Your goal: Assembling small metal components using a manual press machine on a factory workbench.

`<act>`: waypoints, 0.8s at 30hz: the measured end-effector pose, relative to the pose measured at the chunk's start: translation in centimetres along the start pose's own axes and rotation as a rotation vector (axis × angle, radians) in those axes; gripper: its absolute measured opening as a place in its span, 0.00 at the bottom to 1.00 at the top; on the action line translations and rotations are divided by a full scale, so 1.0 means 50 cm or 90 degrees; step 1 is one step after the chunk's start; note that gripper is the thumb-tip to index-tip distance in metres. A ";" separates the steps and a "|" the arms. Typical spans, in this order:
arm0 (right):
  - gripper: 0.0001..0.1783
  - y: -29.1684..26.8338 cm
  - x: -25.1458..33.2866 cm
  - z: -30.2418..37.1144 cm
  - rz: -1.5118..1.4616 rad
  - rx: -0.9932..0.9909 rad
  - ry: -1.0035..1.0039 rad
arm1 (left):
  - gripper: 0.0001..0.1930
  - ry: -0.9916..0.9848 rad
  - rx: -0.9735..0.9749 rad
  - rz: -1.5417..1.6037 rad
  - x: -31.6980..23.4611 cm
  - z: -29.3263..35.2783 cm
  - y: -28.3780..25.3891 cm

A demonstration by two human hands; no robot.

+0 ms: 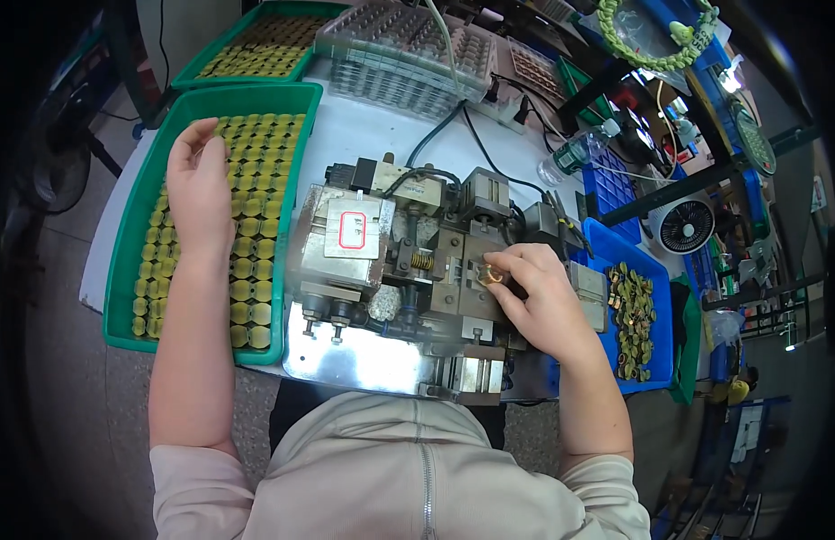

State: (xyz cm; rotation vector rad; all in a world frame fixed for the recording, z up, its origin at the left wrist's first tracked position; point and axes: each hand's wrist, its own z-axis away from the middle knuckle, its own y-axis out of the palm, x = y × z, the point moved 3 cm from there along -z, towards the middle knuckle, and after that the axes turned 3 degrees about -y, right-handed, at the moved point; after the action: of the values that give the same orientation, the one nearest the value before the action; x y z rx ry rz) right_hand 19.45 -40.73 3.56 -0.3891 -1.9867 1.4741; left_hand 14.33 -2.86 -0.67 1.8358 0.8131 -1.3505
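Observation:
My right hand [545, 295] is at the middle of a metal bench machine [447, 261]. Its thumb and forefinger pinch a small round brass-coloured part [491, 276] against the machine's steel block. On the left, my left hand [202, 184] is raised over a green tray [115, 310], near its far end. The fingers there are curled together with the thumb, and whatever they may hold is too small or hidden to make out. Rows of small yellow-green rounded pieces [254, 243] fill that tray.
Right of the machine, a blue bin [660, 346] holds loose green and brass pieces [632, 324]. A second green tray [189, 76] and a clear plastic case [395, 90] stand at the back. Cables, a plastic bottle [566, 160] and a white fan [684, 225] lie beyond, at right.

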 end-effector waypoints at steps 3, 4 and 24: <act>0.16 0.003 0.008 -0.002 0.017 -0.028 -0.016 | 0.15 -0.010 0.004 0.003 -0.003 0.001 -0.001; 0.16 0.003 0.011 -0.001 0.026 -0.042 -0.024 | 0.15 -0.015 0.006 0.004 -0.003 0.002 -0.001; 0.18 0.018 0.021 0.015 0.142 -0.066 -0.102 | 0.10 0.191 0.176 0.019 -0.108 0.116 0.101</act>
State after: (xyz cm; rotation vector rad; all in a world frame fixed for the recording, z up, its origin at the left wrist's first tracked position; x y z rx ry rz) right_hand 18.03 -40.40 2.92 -0.5686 -2.2116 1.5846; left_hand 14.05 -10.90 4.23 2.2976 0.7734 -1.2330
